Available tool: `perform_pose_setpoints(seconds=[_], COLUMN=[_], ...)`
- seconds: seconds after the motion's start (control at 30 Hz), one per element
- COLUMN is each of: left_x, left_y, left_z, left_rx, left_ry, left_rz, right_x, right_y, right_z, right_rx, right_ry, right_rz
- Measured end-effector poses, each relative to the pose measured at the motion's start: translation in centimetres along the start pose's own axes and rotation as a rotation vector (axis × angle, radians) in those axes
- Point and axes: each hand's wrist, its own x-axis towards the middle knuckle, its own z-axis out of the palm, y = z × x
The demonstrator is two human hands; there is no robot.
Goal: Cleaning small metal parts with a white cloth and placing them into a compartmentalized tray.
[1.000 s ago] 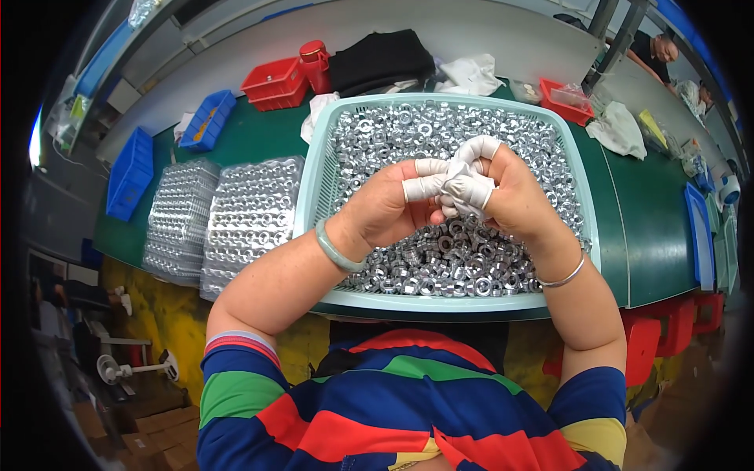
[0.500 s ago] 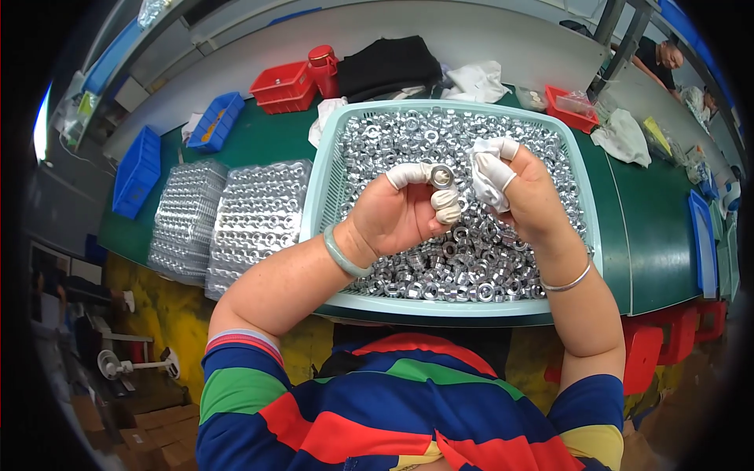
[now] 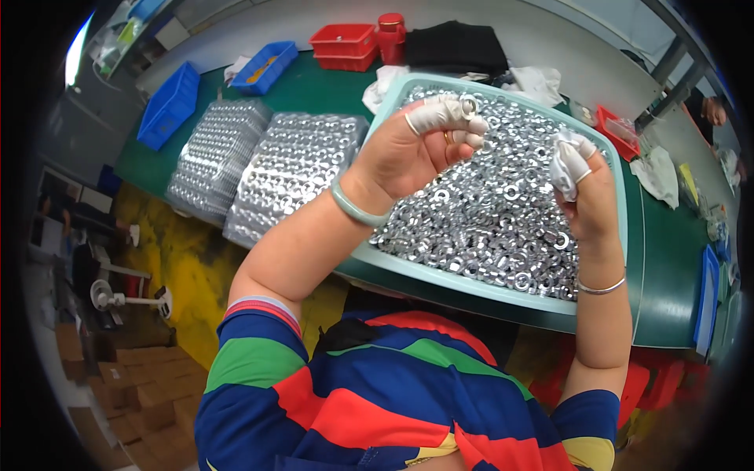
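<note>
At far left we see a blue bin (image 3: 168, 104) on the green table (image 3: 318, 86), then two flat trays of nuts (image 3: 259, 169) side by side, wrapped in clear film. A smaller blue bin (image 3: 265, 66) and a red bin (image 3: 342, 37) stand farther back, with a black cloth (image 3: 455, 45) beside them.

Next comes our left hand (image 3: 408, 149), raised over the near-left part of the teal tray (image 3: 628, 235), a pale bangle (image 3: 353, 212) on its wrist. Its fingers (image 3: 432, 116), wrapped in white cots, are curled in tight and pinch one nut (image 3: 468, 105) at the tips; the nut sits right at the fingertips, lifted clear of the heap.

The heap of loose nuts (image 3: 487, 212) fills the teal tray between and under both hands.

Our right hand (image 3: 585, 192) is up over the tray's right side, well apart from the left. Its cotted fingers (image 3: 567, 161) are bunched close together; we cannot tell whether they hold anything. A thin bracelet (image 3: 601, 288) circles that wrist.
</note>
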Motion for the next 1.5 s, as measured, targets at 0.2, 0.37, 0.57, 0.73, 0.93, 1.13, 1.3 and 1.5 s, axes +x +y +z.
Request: perform_pose_setpoints(seconds=[0.2,0.37,0.57,0.73,0.93,1.13,1.3,1.5], left_x=[-13.1,-22.9,-26.5,-26.3,-24.4,-19.8,-11.2,-2.5], left_y=[8.3,10.2,9.0,8.5,9.1,8.6,4.6,-1.4], left_z=[-4.6,-7.5,-8.6,-8.9,-8.2,-4.6,-0.9,-0.5], left_rx=[0.932,1.570,2.159,2.256,2.248,2.219,1.813,1.979], left_ry=[0.181,0.563,0.461,0.383,0.282,0.357,-0.052,-0.328], left_rz=[0.170,-0.121,-0.151,-0.109,-0.191,-0.119,0.090,-0.254], right_x=[-1.9,-2.7,-2.9,-3.3,-2.4,-1.1,-0.9,0.2], right_y=[0.5,1.0,1.5,1.3,0.9,0.7,0.6,0.8], right_z=[1.9,2.6,3.1,3.3,3.0,2.1,1.2,-0.1], right_rx=[-0.057,-0.043,-0.083,-0.109,-0.110,-0.075,-0.018,-0.059], right_ry=[0.032,-0.066,-0.057,-0.040,-0.045,-0.083,-0.135,-0.145], right_rz=[-0.037,-0.100,-0.077,-0.058,-0.047,-0.052,-0.031,-0.031])
